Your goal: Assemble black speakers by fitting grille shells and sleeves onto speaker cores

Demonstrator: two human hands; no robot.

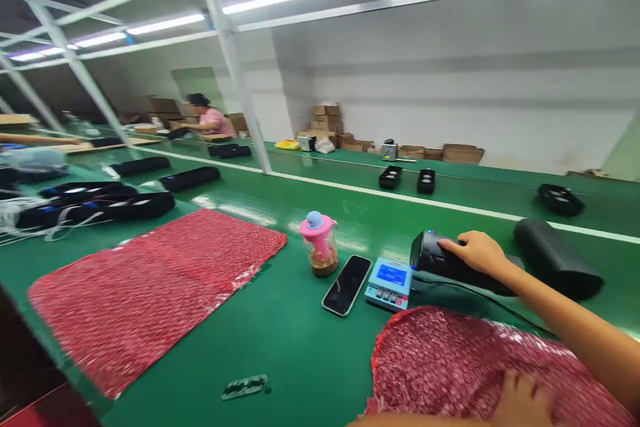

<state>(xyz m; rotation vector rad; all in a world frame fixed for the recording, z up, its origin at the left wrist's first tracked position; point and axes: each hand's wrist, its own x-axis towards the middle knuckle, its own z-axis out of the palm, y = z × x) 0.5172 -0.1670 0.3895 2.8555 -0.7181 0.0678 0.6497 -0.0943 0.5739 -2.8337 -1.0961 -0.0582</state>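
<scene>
My right hand (477, 252) reaches forward and grips the top of a black cylindrical speaker (440, 260) lying on the green bench. A thin black cable runs from the speaker toward me. Just left of the speaker sits a small blue tester box (390, 283) with a lit screen and buttons. My left hand (523, 401) lies at the bottom edge on a red bubble-wrap sheet (450, 367), its fingers spread flat as far as they show. A second black speaker (555, 257) lies behind my right forearm.
A black phone (347, 284) and a pink-lidded bottle (320, 243) stand left of the tester. A larger red bubble-wrap sheet (150, 287) covers the left bench. Several black speakers (100, 203) and trays (390, 177) lie further off. A seated person (207, 119) works far back, near cardboard boxes (327, 123).
</scene>
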